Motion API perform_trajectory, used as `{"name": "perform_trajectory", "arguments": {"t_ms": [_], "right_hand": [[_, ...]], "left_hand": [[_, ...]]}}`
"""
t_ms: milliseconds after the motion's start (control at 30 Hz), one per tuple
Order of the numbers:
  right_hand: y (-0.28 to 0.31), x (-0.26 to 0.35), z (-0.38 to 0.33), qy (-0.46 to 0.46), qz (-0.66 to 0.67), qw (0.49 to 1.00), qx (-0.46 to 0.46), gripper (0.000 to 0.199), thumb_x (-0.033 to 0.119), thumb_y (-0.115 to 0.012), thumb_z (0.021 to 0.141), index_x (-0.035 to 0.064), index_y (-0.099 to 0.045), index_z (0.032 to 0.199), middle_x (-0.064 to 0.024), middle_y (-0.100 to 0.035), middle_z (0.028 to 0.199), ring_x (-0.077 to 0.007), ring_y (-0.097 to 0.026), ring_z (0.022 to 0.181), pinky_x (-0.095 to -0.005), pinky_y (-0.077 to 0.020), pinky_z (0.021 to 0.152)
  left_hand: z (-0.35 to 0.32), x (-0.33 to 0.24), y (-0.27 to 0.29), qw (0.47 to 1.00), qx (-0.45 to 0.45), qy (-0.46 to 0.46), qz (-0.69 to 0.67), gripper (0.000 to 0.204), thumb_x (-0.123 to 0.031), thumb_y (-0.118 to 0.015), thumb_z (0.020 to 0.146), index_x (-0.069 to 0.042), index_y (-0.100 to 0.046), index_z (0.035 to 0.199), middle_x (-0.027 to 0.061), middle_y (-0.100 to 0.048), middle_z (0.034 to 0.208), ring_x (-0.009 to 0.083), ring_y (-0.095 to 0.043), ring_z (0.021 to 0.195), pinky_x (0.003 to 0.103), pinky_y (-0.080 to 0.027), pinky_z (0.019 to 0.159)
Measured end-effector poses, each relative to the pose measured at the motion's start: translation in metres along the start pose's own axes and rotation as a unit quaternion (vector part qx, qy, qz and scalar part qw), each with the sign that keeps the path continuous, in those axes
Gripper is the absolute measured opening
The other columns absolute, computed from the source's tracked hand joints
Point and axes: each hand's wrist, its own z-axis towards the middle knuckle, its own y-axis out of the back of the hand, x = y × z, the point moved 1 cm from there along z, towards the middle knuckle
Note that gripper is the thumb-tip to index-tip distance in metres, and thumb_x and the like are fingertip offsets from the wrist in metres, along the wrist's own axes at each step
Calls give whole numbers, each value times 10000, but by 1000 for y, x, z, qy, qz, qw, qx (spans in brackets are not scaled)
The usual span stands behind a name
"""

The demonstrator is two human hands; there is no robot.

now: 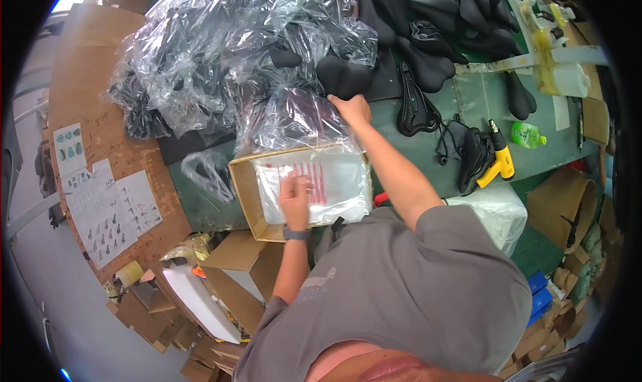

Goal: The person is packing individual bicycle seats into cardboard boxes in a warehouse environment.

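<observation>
My left hand point(294, 198), with a dark band at its wrist, is over an open cardboard box point(249, 201). In the box lie flat clear plastic bags point(271, 193) with red print. Motion blurs its fingers, so their grip does not show. Farther off, my right hand point(352, 110) closes on the near edge of a black bicycle saddle point(344, 78); part of its fingers is hidden. Beside that hand, a clear plastic wrapping point(297, 118) spreads over the box's far rim. Several bagged black saddles point(221, 48) are heaped beyond.
Bare black saddles point(428, 64) are piled at the far right. An upturned saddle point(416, 108), a yellow heat gun point(498, 158) and a green bottle point(527, 135) lie on the green bench point(548, 158). Printed sheets point(100, 215) are at left; a cardboard carton point(237, 265) stands near left.
</observation>
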Motion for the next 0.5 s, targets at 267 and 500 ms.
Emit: {"name": "perform_trajectory", "arguments": {"t_ms": [267, 500], "right_hand": [[-3, 64, 19, 165, -201, 962, -80, 1339, 393, -893, 769, 47, 24, 1680, -236, -673, 1284, -416, -670, 1167, -638, -477, 974], [75, 23, 72, 304, -59, 944, -118, 544, 265, -817, 859, -9, -581, 1266, -222, -745, 1047, -324, -769, 914, -445, -608, 798]], "left_hand": [[-18, 104, -92, 897, 148, -186, 374, 302, -273, -822, 884, -47, -642, 972, 111, -662, 818, 330, -656, 766, 448, -521, 678], [0, 184, -74, 896, 151, -221, 355, 255, -298, -762, 907, -64, -666, 874, 148, -653, 902, 367, -644, 904, 489, -509, 784]]}}
